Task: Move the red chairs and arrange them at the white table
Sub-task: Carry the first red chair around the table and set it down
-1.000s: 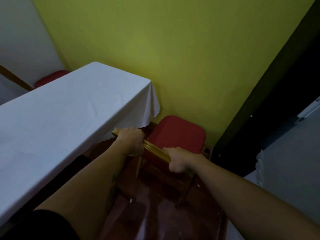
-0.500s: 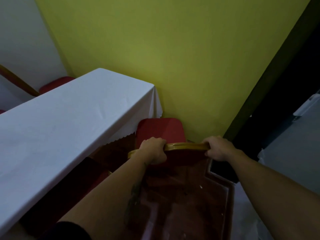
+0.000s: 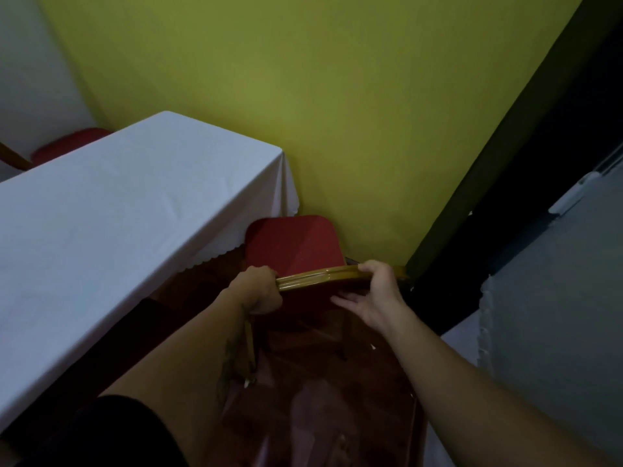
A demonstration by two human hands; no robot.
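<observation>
Red upholstery covers the chair (image 3: pixel 291 246), which stands at the bench's end at about 6 o'clock of the frame centre, its seat just beside the hanging white cloth and close to the yellow-green wall (image 3: pixel 303 96). Its gold top rail (image 3: pixel 320 275) is gripped by the left hand (image 3: pixel 258 291), fist closed round it; the right hand (image 3: pixel 374 294) rests its thumb over the rail, fingers loosely spread below. The bench (image 3: pixel 118 214) runs toward 9 o'clock. A second red chair (image 3: pixel 64 148) shows at 10 o'clock. Glossy reddish-brown floor (image 3: pixel 320 399) lies underneath; a dark doorway (image 3: pixel 539 163) sits at 3 o'clock.
</observation>
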